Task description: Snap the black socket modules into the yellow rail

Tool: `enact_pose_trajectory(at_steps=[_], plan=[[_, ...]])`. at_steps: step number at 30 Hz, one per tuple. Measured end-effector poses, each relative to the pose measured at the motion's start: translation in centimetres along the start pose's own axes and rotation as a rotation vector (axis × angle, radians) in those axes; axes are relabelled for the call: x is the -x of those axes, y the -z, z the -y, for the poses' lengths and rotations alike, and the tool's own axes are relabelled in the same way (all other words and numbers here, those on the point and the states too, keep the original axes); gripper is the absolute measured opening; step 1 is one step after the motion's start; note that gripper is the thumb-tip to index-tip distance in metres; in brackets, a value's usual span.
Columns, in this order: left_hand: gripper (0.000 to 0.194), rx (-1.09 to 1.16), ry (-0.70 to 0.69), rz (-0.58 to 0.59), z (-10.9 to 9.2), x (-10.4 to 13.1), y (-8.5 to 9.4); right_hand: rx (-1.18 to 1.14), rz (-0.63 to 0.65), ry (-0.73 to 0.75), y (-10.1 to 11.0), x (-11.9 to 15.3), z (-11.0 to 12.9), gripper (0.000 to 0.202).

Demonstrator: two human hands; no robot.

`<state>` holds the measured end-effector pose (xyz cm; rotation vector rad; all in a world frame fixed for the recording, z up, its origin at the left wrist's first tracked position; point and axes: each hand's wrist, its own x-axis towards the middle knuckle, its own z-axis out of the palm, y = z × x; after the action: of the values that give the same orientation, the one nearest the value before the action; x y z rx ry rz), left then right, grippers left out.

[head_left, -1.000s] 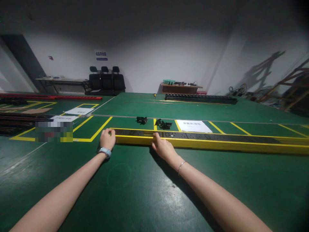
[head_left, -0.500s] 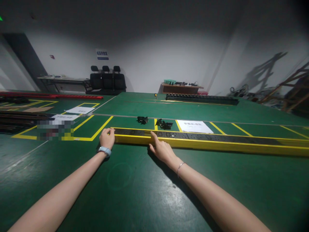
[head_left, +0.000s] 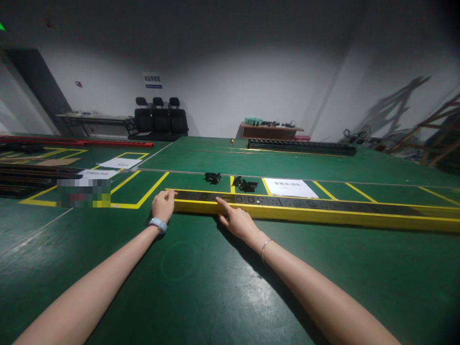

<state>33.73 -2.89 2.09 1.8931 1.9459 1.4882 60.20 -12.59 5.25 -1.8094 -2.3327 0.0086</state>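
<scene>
A long yellow power strip (head_left: 323, 218) with black socket modules (head_left: 294, 202) set in its channel lies across the table before me. My left hand (head_left: 163, 207), with a light blue watch band at the wrist, is closed around the strip's left end, its fingertips at the end of the modules. The index finger of my right hand (head_left: 237, 221) is stretched out and its tip touches a black module left of a short gap in the row. The other fingers of that hand are bent and hold nothing.
Two bunches of small black parts (head_left: 212, 178) (head_left: 245, 184) lie just behind the strip. A printed white sheet (head_left: 292, 188) is beside them. Black rails (head_left: 28, 179) are stacked at left; a long black rack (head_left: 302, 146) lies farther back. Yellow tape (head_left: 154, 189) marks the green table.
My left hand has shifted slightly right, and the left-hand modules have slid right, narrowing the gap. My right index finger has moved a little left along the strip.
</scene>
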Motion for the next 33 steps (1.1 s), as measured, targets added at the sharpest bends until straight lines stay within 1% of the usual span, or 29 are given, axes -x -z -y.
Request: enact_pose_trajectory(at_steps=[6,10,13,16,20,23,26,30,33], plan=[[0.039,-0.02,0.014,-0.006,0.1,0.0,0.0,-0.051,-0.031,-0.022,-0.1,0.0,0.0,0.055],[0.038,-0.032,0.01,0.004,0.0,0.0,0.0,-0.103,-0.059,-0.009,-0.2,-0.2,0.1,0.051],[0.038,-0.055,0.003,0.02,-0.1,0.0,0.0,-0.121,-0.027,0.009,-0.1,-0.5,0.5,0.058],[0.038,-0.058,0.004,0.024,-0.1,0.0,0.0,-0.103,0.017,0.033,0.0,-0.9,1.0,0.063],[0.038,-0.036,0.005,0.023,0.1,0.0,0.0,-0.065,-0.011,0.024,-0.1,-1.3,1.5,0.056],[0.037,-0.026,0.003,0.021,0.3,0.0,0.0,-0.011,-0.03,0.007,-0.3,-1.3,1.6,0.055],[0.037,-0.019,0.007,0.018,0.4,0.0,-0.1,0.028,-0.053,-0.024,-0.4,-1.2,1.5,0.054],[0.037,-0.024,0.004,0.019,0.5,-0.1,-0.2,0.024,-0.069,-0.069,-0.5,-0.7,0.8,0.048],[0.037,-0.038,-0.005,0.014,0.6,-0.1,-0.3,0.015,-0.063,-0.08,-0.4,-0.4,0.6,0.051]])
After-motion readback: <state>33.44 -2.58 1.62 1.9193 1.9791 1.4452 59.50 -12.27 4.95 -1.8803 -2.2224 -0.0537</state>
